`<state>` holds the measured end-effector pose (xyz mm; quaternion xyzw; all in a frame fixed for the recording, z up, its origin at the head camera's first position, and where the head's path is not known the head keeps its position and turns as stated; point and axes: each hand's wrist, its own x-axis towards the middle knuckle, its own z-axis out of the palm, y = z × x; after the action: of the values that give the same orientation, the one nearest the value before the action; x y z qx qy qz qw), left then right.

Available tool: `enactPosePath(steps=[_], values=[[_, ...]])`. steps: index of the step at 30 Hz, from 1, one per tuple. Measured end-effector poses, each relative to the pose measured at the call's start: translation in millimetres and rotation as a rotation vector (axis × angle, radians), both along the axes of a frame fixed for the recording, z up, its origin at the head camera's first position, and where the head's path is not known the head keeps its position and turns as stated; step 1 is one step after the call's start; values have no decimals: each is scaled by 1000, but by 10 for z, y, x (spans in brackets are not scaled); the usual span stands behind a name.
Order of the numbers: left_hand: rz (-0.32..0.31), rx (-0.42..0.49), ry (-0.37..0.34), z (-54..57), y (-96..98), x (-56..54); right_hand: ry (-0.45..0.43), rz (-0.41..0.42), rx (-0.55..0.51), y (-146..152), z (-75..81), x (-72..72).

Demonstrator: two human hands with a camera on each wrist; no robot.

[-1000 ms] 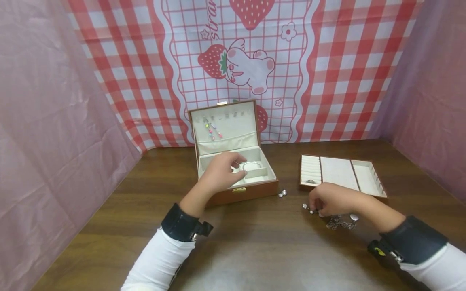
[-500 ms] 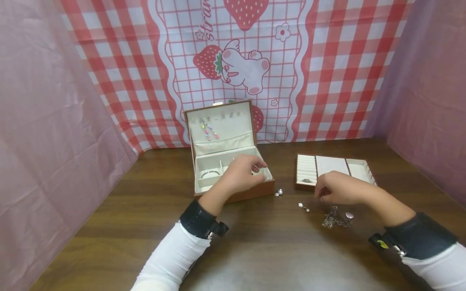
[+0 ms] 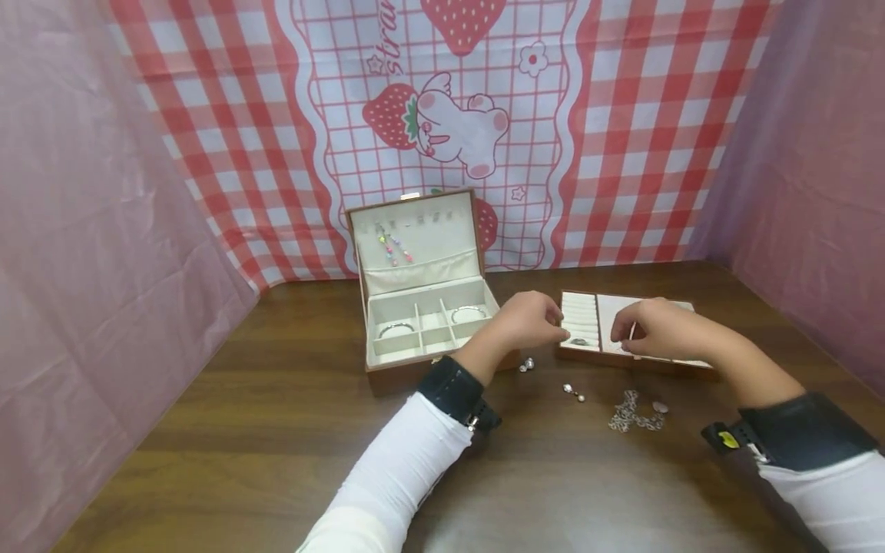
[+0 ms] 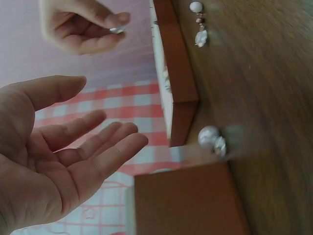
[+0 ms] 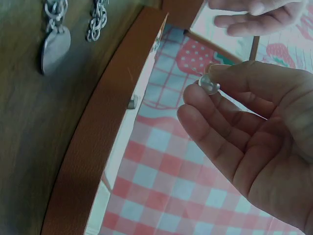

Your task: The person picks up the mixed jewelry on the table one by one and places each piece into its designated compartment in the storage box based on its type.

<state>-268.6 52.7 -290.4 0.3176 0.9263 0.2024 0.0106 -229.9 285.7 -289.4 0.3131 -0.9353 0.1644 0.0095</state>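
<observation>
My right hand [image 3: 660, 326] pinches a pearl stud earring [image 5: 209, 84] between thumb and fingertips, above the lift-out jewelry tray [image 3: 577, 307]. My left hand [image 3: 527, 319] holds nothing; its fingers are relaxed and spread, between the open jewelry box [image 3: 429, 292] and the tray. Two bracelets lie in the box's back compartments, one being this bracelet [image 3: 397, 330]. Colorful beaded earrings [image 3: 394, 250] hang inside the lid. A ring [image 3: 579, 342] sits in the tray's ridged section. In front lie a drop earring [image 4: 199, 22] and a pearl earring [image 4: 211, 137].
A silver chain [image 3: 629, 415] with a flat pendant [image 5: 56, 49] lies on the wooden table [image 3: 276, 461], in front of the tray. Behind stands a red checked cloth [image 3: 622, 138]; pink cloth [image 3: 104, 192] hangs at the sides.
My right hand has risen from the table beside the drop earring to over the tray. My left hand has moved right, from above the box to beside the tray.
</observation>
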Motion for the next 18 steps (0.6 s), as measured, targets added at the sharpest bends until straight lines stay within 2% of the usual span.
enactPosePath(steps=[3, 7, 10, 14, 18], values=[[49, -19, -62, -62, 115, -46, 8, -22, 6, 19, 14, -46], [150, -31, -126, -166, 269, -98, 13, -33, 12, 44, 5, -120], [207, -50, -119, -243, 386, -134, 16, -34, 11, 50, -16, -173], [240, -60, -136, -310, 509, -157, 22, -40, 13, 40, -55, -240], [276, -58, -182, -331, 581, -175, 31, -40, 31, 31, -93, -305]])
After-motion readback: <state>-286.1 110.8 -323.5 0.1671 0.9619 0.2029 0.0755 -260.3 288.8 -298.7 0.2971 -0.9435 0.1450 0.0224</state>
